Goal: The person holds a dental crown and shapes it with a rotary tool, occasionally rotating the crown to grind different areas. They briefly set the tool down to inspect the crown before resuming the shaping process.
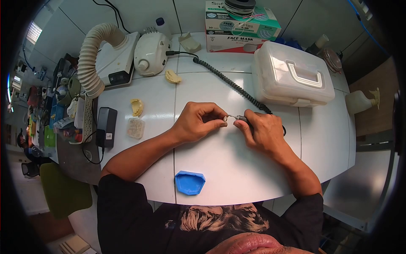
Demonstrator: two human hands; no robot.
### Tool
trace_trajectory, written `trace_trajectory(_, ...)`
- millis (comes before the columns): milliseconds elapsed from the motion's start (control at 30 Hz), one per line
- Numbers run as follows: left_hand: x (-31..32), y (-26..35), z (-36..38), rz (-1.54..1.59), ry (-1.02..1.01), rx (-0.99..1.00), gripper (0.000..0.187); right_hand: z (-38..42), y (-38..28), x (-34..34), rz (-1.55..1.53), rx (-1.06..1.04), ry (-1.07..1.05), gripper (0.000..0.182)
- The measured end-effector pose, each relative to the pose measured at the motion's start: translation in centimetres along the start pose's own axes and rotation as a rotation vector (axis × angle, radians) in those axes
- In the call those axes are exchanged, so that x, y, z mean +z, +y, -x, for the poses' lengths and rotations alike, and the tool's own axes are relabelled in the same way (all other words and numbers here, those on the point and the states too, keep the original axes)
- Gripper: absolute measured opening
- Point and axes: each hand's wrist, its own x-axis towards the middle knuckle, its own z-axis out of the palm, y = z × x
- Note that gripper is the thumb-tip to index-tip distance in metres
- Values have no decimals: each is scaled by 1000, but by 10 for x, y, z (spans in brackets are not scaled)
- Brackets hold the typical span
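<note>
My left hand point(195, 122) pinches a small pale piece point(225, 120) between thumb and fingertips; it is too small to make out its kind. In my right hand point(267, 130) is a dark rotary handpiece point(241, 118), gripped like a pen. Its thin metal bur point(232, 116) points left, with the tip right at the small piece. A coiled black cord point(230, 79) runs from the white micromotor control unit point(152, 53) toward the handpiece. Both hands are close over the white tiled table point(228, 169).
Two yellowish dental casts point(136, 107) and a small translucent box point(135, 128) lie left of my forearm. A blue tray point(190, 183) sits near the front edge. Behind stand a unit with a ribbed hose point(86, 55), face mask boxes point(237, 31) and a white carry case point(292, 76).
</note>
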Motion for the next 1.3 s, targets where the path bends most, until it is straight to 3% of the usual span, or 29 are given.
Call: trace_trajectory(1300,-1,4,0,-86,-5,11,18,0,-3,-1,21,-42,-9,48)
